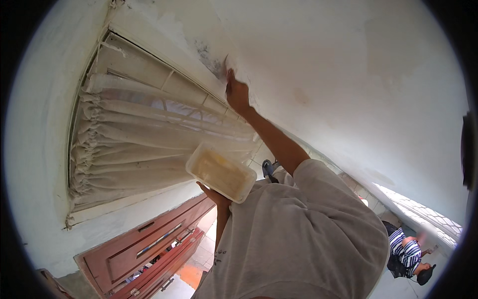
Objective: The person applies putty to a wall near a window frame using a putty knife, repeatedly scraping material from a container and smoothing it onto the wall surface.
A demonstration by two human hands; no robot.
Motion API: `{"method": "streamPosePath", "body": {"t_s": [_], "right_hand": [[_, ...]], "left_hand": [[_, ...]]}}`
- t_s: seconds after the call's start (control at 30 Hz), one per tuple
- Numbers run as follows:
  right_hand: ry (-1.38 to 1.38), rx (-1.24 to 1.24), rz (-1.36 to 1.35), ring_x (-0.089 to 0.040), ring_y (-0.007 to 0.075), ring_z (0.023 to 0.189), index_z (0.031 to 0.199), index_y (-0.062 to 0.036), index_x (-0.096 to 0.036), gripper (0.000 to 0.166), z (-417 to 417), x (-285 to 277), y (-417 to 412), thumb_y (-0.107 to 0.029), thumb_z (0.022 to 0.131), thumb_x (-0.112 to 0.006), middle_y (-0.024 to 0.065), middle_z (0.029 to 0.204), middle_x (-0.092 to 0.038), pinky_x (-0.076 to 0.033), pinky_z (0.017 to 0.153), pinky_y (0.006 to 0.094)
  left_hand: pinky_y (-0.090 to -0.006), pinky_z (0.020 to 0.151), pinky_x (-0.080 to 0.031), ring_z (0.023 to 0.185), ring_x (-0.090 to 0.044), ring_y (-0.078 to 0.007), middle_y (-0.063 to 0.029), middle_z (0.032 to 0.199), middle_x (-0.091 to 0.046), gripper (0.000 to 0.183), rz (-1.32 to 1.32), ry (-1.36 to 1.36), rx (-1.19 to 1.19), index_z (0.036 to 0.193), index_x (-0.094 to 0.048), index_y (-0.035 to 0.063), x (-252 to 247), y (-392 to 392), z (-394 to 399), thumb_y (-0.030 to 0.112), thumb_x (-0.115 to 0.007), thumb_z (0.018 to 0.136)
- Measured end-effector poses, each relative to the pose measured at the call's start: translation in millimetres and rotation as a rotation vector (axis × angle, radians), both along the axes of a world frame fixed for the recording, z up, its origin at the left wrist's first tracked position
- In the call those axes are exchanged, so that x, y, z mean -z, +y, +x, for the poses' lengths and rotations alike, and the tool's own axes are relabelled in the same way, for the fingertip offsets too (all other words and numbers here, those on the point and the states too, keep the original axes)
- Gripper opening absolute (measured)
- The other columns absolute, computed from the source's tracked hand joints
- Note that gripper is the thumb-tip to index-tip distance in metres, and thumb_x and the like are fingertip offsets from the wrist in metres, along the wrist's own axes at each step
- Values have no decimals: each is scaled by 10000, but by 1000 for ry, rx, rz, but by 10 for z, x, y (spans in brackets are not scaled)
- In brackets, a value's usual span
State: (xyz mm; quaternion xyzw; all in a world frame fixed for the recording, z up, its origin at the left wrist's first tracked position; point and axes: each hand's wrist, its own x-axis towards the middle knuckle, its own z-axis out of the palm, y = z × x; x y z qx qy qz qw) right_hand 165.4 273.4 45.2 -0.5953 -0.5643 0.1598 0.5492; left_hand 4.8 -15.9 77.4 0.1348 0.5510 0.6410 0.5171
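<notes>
My right hand is raised to the pale wall, its fingers closed on a thin tool that is blurred; its exact kind I cannot tell. The tool is at the edge of a dark, stained patch on the wall. Low in front of my body, my left hand supports a translucent plastic container from below and the side. A beige layer covers the inside of the container, with a yellowish spot near its upper part.
A window with a gathered, sheer curtain lies on the left. Below it stands a red-brown wooden door. At the far right are people in striped clothing, near a patterned grille. Floor tiles show beneath.
</notes>
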Motion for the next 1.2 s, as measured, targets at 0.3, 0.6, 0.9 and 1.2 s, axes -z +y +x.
{"method": "streamPosePath", "body": {"t_s": [0.3, 0.6, 0.9, 1.2], "right_hand": [[180, -105, 4, -655, 388, 686, 1333, -43, -617, 372, 192, 239, -731, -24, 969, -545, 252, 801, -649, -530, 658, 412], [21, 9, -16, -660, 428, 682, 1357, 145, -435, 501, -97, 159, 89, 49, 871, -512, 285, 792, -646, -522, 604, 510], [214, -277, -185, -687, 310, 875, 1164, 3, -629, 266, 545, 219, -873, 1, 907, -558, 196, 994, -681, -546, 789, 396], [907, -455, -343, -591, 103, 821, 1105, -22, -572, 143, 985, -662, -1802, -81, 982, -611, 31, 944, -632, -490, 740, 284]], "left_hand": [[-443, 1174, -349, 1383, -419, -283, -90, 1537, -396, 705, 150, -141, 89, 1548, -314, 128, 376, -31, -205, 627, -235, 1057], [-409, 1059, -478, 1267, -517, -237, -75, 1413, -472, 559, 149, -65, 14, 1510, -330, 138, 114, 11, 69, 500, -335, 1083], [-446, 1090, -458, 1367, -447, -264, -110, 1550, -354, 628, 124, 432, 205, 1587, -201, 140, 454, -16, -69, 481, -360, 1084], [-455, 1161, -378, 1401, -420, -305, -101, 1563, -379, 772, 47, -268, 95, 1566, -303, 163, 511, 191, -90, 697, -302, 1008]]}}
